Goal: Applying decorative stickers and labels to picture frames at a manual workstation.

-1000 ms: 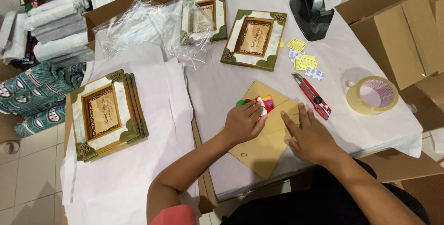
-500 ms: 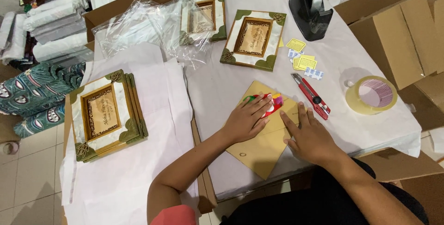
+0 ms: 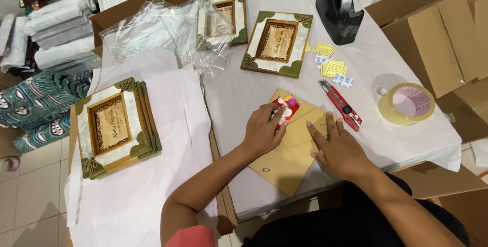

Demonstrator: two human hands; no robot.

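Observation:
A tan paper envelope (image 3: 287, 160) lies on the white-papered table (image 3: 229, 94) in front of me. My left hand (image 3: 262, 130) grips a small red and multicoloured object (image 3: 285, 107) and presses it on the envelope's upper part. My right hand (image 3: 338, 145) rests flat on the envelope's right side, fingers spread, holding nothing. A red utility knife (image 3: 341, 105) lies just right of my hands.
Ornate picture frames sit at left (image 3: 116, 125), centre (image 3: 277, 43) and under clear plastic bags (image 3: 221, 23). A tape roll (image 3: 406, 105), black tape dispenser (image 3: 339, 5), yellow labels (image 3: 330, 61) and open cardboard boxes (image 3: 437, 28) lie to the right.
My left hand has slid up and right along the envelope with the red object. My right hand has barely moved.

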